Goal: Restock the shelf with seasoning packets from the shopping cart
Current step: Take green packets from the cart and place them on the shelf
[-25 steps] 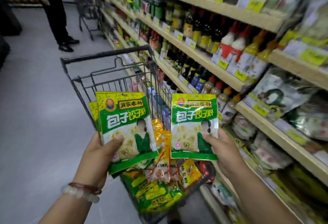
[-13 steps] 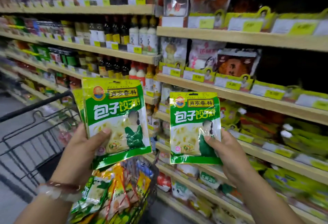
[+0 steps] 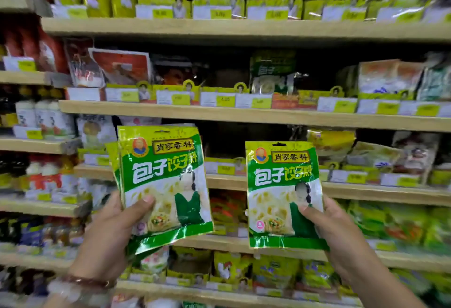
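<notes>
Restocking is under way, not finished: neither held lot has reached the shelf yet. The left hand grips a small stack of green seasoning packets, thumb across the front. The right hand pinches a single green packet likewise. Both are raised before the shelves; a matching packet seems to stand one shelf higher.
</notes>
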